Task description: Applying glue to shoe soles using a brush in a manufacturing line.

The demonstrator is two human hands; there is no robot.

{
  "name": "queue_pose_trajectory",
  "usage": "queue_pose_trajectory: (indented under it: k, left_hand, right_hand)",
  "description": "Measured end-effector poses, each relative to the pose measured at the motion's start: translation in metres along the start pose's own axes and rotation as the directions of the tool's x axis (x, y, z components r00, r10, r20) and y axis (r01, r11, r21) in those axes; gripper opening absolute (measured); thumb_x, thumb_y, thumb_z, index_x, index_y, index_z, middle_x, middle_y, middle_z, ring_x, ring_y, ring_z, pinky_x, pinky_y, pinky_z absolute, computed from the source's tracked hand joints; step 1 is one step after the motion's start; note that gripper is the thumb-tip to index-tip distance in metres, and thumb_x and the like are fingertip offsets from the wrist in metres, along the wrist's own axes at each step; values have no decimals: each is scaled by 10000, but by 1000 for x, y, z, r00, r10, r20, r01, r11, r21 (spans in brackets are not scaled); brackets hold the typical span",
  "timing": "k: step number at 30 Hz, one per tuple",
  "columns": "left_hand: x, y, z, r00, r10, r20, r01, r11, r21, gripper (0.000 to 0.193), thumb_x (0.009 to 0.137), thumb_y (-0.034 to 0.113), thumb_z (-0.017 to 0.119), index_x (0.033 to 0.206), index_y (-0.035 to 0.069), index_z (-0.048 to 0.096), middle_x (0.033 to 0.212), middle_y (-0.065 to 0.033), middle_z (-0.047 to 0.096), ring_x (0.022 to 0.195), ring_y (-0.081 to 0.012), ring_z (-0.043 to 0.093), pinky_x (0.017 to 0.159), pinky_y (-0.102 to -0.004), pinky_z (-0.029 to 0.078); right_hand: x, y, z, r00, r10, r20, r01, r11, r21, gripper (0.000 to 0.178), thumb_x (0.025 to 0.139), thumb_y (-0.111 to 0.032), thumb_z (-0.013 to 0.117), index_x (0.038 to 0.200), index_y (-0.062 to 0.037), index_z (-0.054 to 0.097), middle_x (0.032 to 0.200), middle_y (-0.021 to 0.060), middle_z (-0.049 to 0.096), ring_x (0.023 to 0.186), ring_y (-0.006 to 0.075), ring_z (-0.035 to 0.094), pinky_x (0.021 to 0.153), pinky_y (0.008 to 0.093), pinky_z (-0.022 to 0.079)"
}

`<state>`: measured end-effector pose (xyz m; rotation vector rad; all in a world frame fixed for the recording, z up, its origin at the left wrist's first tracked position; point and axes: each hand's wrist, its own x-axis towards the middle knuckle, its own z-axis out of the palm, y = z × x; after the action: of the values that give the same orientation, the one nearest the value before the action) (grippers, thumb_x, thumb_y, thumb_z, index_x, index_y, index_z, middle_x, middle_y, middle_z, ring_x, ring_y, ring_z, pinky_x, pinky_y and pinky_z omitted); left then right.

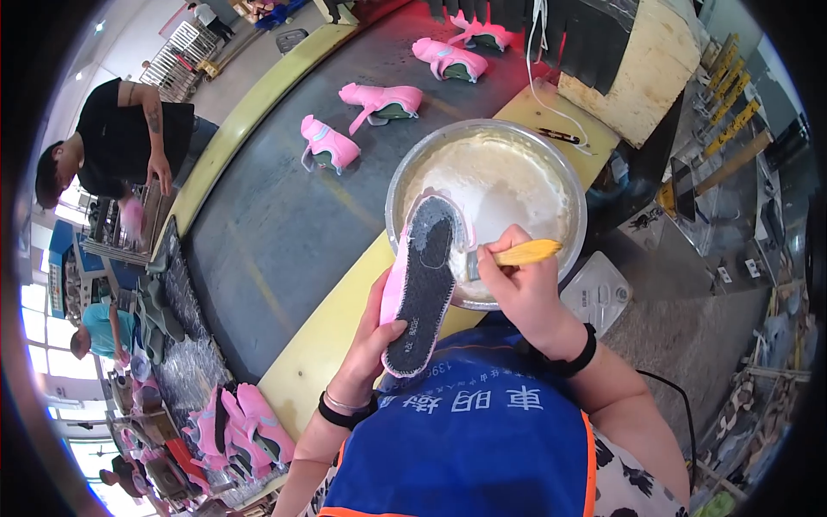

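Note:
My left hand (372, 340) grips a pink shoe upper (419, 302) near its heel end, with the dark stitched underside turned up. The toe part of that underside looks wet and greyish. In my right hand (532, 291) is a paintbrush (527, 252), held by its yellow handle. Its bristles meet the side edge of the upper near the toe half. Beneath both sits a wide metal basin (575, 185) with creamy white liquid (508, 177) in it. The upper's toe end overlaps the basin's left side.
Several pink shoe uppers (382, 102) lie on the dark conveyor belt (258, 215) beyond the basin. More pink uppers (237, 431) stand bunched at lower left. A strip-curtained machine (633, 73) is at upper right, a white stool (597, 293) below it. A person in black (129, 129) works across the belt.

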<state>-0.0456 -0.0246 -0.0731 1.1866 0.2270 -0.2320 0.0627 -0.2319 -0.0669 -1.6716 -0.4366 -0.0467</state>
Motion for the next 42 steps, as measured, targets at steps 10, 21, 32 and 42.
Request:
queue_pose_trajectory:
  k: [10,21,32,42]
  left_hand:
    - [0,-8,-17,986,162,29,-165,958,235,1005,742,290,705,1559,9,193,1532,-186,348,1428,-288,366,1179,-403,274]
    - [-8,-5,-18,988,154,12,-154,974,164,995,744,275,690,1561,8,188,1518,-199,377,1426,-296,375,1175,-416,293]
    - [-11,4,-18,996,67,58,-70,997,41,967,770,360,637,1551,-8,200,1502,-205,404,1403,-296,415,1136,-403,362]
    - [-21,13,-7,973,-127,193,153,980,-127,952,740,313,611,1534,-56,239,1516,-214,401,1409,-278,411,1184,-359,275]
  right_hand:
    - [30,3,-1,1000,-8,29,11,994,-110,136,869,-66,684,823,-20,565,606,92,576,515,199,584,514,313,440]
    - [29,16,-11,998,-50,41,50,999,8,151,912,-50,676,833,-23,549,626,13,535,549,51,491,503,248,375]
    - [31,-11,-24,998,51,21,-48,991,-125,135,896,-53,696,835,-10,584,640,21,589,566,51,532,520,238,403]
    - [51,3,-10,946,-130,298,131,991,19,130,869,-103,740,935,-23,662,771,34,643,698,84,591,601,243,445]
